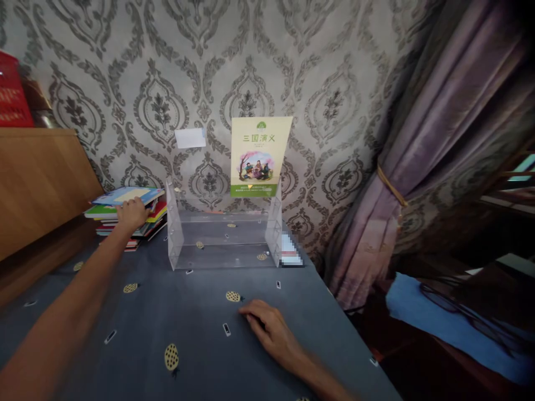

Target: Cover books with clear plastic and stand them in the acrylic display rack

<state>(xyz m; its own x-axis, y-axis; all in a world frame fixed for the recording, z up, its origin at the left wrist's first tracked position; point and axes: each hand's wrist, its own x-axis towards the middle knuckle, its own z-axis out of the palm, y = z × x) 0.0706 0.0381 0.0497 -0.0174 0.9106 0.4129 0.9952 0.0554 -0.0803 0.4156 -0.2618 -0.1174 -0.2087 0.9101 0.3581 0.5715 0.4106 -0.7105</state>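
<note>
Blue is the top book (109, 196), just under my left hand (132, 214); I can't tell if I'm gripping. My right hand (271, 327) curls loosely on the surface (200, 317).

Left hand (132, 214) on book stack (105, 212), right hand (270, 326) on blue tablecloth (200, 312); clear rack (225, 231) beyond, book (259, 159) standing in it

The upright book (259, 159) says 三国演义 in big green Chinese letters near its top. The tiny words just under that, and on its green strip (236, 192) at the bottom, are too small to read. The red box (13, 92) seems to have writing too, but it's blurry.
</note>
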